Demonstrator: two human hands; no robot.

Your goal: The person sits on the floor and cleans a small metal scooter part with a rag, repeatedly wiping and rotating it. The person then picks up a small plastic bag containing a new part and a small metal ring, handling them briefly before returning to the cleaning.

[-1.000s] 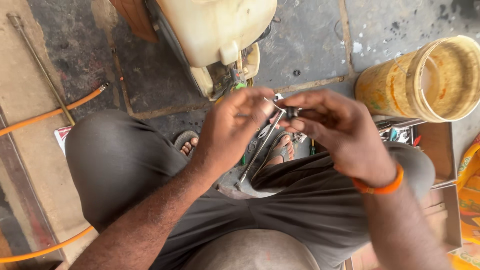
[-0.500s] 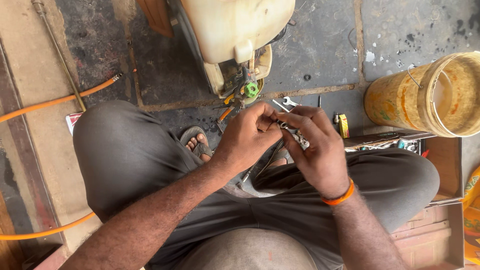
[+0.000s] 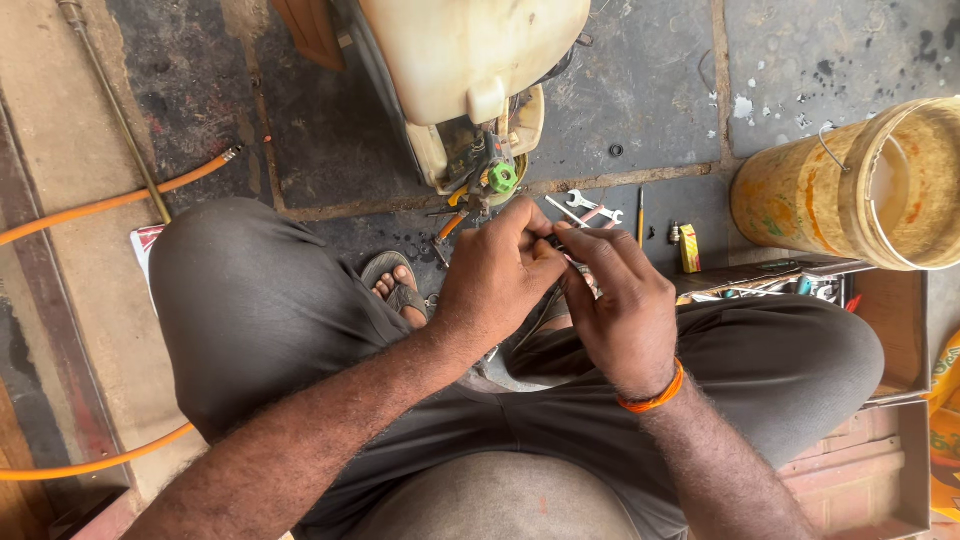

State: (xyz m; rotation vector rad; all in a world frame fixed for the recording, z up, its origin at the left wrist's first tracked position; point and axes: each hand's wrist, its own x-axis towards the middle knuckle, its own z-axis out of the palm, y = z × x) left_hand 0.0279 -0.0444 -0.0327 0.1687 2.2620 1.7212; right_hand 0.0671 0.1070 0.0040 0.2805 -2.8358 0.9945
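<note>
Over the stone floor point(image 3: 640, 90), left hand point(image 3: 497, 275) and right hand point(image 3: 622, 305) pinch a small metal part point(image 3: 568, 262)

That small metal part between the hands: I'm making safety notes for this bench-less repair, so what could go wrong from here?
1. The small metal part is pinched between the left hand and right hand above the lap; if it slips, it could drop between the knees and get lost.
2. A spanner and a screwdriver lie loose on the stone floor near the sandalled foot, so they might be kicked or stepped on.
</note>
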